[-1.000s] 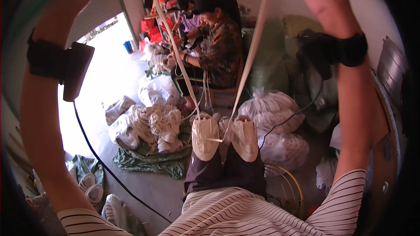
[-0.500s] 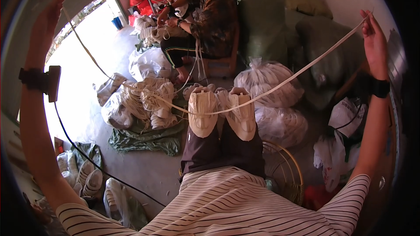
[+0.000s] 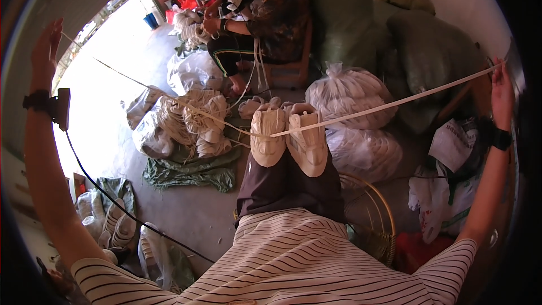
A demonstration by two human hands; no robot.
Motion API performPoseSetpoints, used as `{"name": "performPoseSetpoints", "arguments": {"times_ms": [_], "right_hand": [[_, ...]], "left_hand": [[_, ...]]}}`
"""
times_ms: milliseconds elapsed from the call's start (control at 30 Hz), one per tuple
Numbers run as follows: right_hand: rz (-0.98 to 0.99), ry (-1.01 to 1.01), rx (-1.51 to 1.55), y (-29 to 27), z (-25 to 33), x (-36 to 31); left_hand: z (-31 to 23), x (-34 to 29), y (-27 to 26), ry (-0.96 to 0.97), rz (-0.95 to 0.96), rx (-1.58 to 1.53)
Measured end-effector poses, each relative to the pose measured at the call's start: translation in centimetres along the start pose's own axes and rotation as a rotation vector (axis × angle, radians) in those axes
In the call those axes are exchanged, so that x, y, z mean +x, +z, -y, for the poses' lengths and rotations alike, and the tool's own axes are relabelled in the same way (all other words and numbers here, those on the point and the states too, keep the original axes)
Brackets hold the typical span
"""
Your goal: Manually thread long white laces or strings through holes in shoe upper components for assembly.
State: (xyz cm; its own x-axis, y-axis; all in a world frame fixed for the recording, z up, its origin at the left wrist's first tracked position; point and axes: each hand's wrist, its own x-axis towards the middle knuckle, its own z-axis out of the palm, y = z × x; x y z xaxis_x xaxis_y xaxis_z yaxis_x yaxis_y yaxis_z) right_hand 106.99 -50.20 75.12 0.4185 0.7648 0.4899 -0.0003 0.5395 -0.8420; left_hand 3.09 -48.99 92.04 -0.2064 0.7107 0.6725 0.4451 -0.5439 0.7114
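Note:
A long cream shoelace (image 3: 361,113) stretches between my raised hands. My left hand (image 3: 48,48), far out at the left, is closed on one end. At the far right, my right hand (image 3: 501,93) pinches the other end between thumb and fingers. On my knees rest two cream sneakers, a left one (image 3: 267,144) and a right one (image 3: 307,147), toes toward me. The lace bends at the front of the left sneaker and passes across the right one; whether it runs through eyelets I cannot make out.
Ahead, a seated person (image 3: 279,20) handles pale shoes. Several cream shoes and laces (image 3: 197,116) are heaped on a green sack (image 3: 189,174). Clear bags of shoes (image 3: 350,99) stand ahead right, with large green sacks (image 3: 341,28) behind. A black cable (image 3: 107,199) hangs from my left wrist.
Both hands have come lower and slightly farther out. The sagging lace is now pulled straighter, with a sharp bend at the left sneaker. The sneakers have shifted a little.

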Motion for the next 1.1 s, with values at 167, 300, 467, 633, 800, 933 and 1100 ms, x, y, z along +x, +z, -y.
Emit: {"name": "performPoseSetpoints", "arguments": {"times_ms": [167,300,467,633,800,933,1100], "right_hand": [[-0.025,0.082,-0.002,-3.5,-2.6,-1.5],[-0.092,0.072,-0.088,-7.9,-3.8,-1.5],[-0.148,0.134,-0.104,-12.5,-7.3,-1.7],[-0.252,0.150,-0.123,-16.8,-9.9,-2.0],[-0.354,0.188,-0.103,-18.6,-11.3,-2.9],[-0.381,0.244,-0.067,-20.8,-12.7,-2.6],[-0.337,0.274,-0.053,-20.9,-13.2,-2.6]], "left_hand": [[1.9,0.8,-1.9,-0.112,-0.177,0.055],[3.3,1.3,-2.4,-0.122,-0.215,0.071],[4.4,1.3,-4.4,-0.079,-0.192,0.035],[5.6,0.9,-6.1,-0.072,-0.180,-0.010],[6.1,-0.4,-4.9,-0.116,-0.270,-0.004],[6.3,-0.1,-5.1,-0.167,-0.328,-0.008],[6.1,0.1,-4.4,-0.162,-0.265,-0.057]]}}
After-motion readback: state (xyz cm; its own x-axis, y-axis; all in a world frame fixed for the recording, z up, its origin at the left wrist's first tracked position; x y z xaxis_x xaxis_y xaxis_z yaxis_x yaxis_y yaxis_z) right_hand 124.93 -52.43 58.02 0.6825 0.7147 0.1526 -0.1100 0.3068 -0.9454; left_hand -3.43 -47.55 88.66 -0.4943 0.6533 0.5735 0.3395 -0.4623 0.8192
